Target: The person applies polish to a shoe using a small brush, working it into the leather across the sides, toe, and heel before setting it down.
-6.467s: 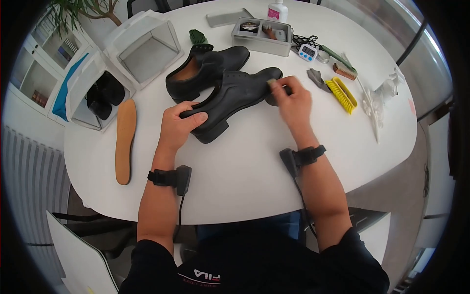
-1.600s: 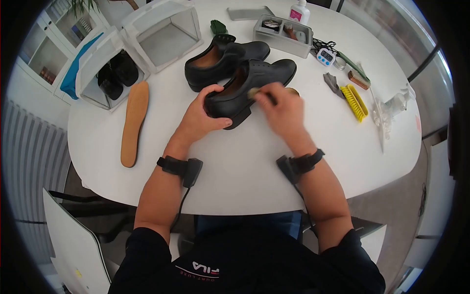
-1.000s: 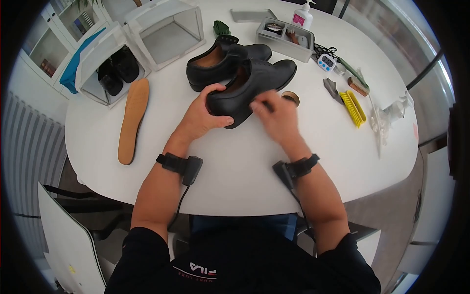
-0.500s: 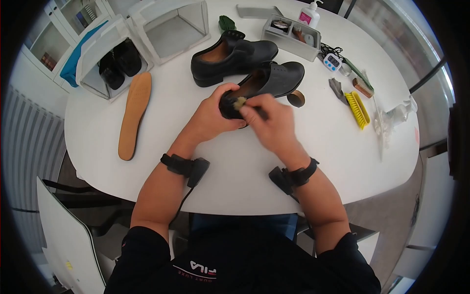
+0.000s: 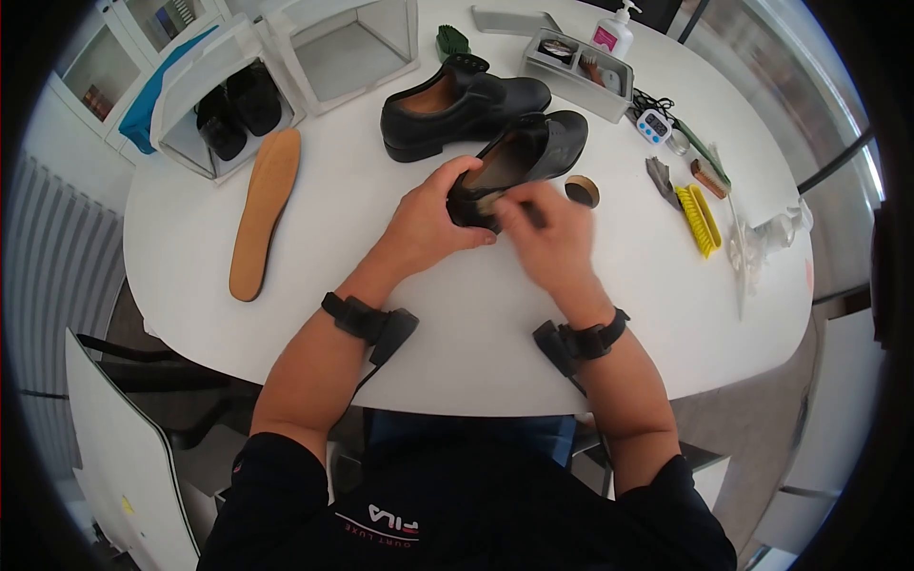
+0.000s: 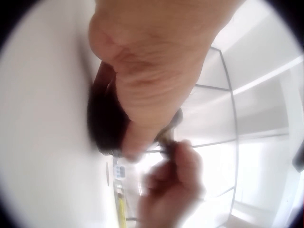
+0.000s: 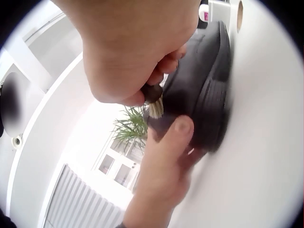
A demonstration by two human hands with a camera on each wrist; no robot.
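A black leather shoe point(image 5: 556, 143) lies on the white table, its toe pointing away to the right. My left hand point(image 5: 424, 221) grips its heel, with the thumb on the near side. Pinched in my right hand point(image 5: 554, 236) is a small brush; the right wrist view shows its dark handle and pale bristles point(image 7: 156, 109) at the shoe's heel end. The left wrist view is partly blurred, with the left hand point(image 6: 147, 61) across it. Behind stands the second black shoe point(image 5: 457, 109). A small round tin point(image 5: 582, 191) lies right of the held shoe.
A tan insole point(image 5: 266, 214) lies at left, below a clear box point(image 5: 179, 133) holding dark shoes. Another clear box point(image 5: 348, 52) stands behind. At back right are a metal tin point(image 5: 571, 88), a pump bottle point(image 5: 612, 34), a timer point(image 5: 653, 127) and a yellow brush point(image 5: 698, 221).
The held shoe has turned, its heel swinging nearer and its opening coming more into view. The right hand has moved with the brush from the toe to the heel. The left hand keeps hold of the heel.
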